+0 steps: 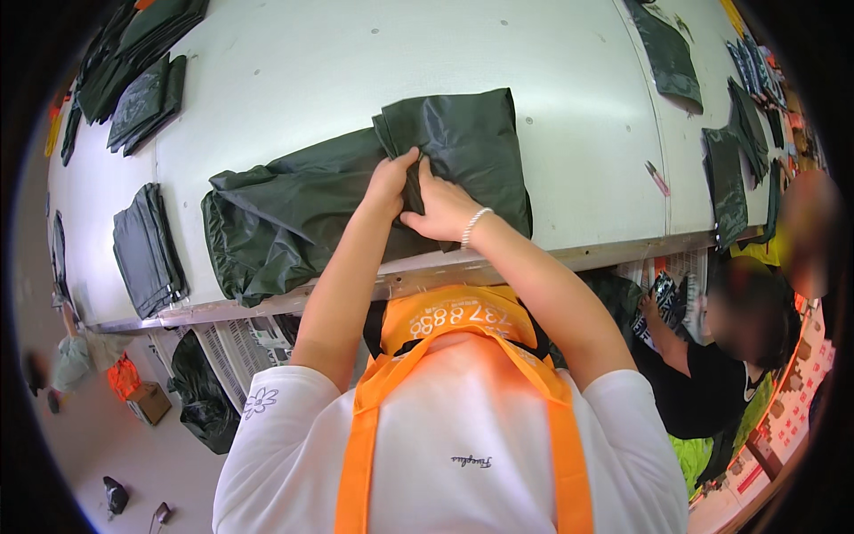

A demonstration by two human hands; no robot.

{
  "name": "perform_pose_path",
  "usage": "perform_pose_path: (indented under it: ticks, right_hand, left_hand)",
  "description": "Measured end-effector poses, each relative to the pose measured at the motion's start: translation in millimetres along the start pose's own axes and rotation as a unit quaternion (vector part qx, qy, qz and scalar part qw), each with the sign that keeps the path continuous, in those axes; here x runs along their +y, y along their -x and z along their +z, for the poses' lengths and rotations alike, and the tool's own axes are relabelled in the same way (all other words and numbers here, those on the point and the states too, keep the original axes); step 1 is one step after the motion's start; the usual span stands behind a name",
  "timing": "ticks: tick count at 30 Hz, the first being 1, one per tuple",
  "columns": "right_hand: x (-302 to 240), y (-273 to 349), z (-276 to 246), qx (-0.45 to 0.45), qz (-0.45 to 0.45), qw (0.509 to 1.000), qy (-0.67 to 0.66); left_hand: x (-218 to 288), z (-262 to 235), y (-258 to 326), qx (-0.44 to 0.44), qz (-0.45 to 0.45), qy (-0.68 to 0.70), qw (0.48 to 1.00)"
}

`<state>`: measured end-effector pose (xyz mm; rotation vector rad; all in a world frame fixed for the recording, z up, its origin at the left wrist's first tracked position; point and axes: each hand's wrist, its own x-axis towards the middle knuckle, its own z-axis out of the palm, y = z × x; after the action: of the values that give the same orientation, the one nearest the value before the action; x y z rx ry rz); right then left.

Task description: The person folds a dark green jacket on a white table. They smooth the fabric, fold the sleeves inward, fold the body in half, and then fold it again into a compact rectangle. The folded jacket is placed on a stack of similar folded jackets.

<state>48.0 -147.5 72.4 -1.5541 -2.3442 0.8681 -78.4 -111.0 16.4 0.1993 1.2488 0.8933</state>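
Observation:
A shiny dark green sheet of thin fabric [302,200] lies along the near edge of the white table, partly folded. Its right end is doubled into a thick rectangular fold [467,133]; the left part spreads out loose and wrinkled. At the left edge of that fold, my left hand [387,189] pinches the fabric between thumb and fingers. Close beside it, my right hand [445,209], with a beaded bracelet at the wrist, grips the same edge, its thumb lower down. The fingertips of both hands almost meet.
Folded dark green bundles [147,249] lie left on the white table [311,71], with more stacks [147,102] at the far left. Other folded pieces [725,182] sit at the right, near small snips [657,178]. A person in black [685,365] is below right.

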Motion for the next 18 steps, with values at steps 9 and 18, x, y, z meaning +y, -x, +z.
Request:
perform_pose_path:
  ticks: [9, 18]
  right_hand:
    - [72, -24, -22, 0.149, -0.017, 0.973, 0.176]
    - [90, -68, -46, 0.121, -0.033, 0.992, 0.004]
  left_hand:
    - [-2, -43, 6, -0.12, -0.129, 0.146, 0.973]
    - [2, -50, -6, -0.098, -0.079, 0.135, 0.983]
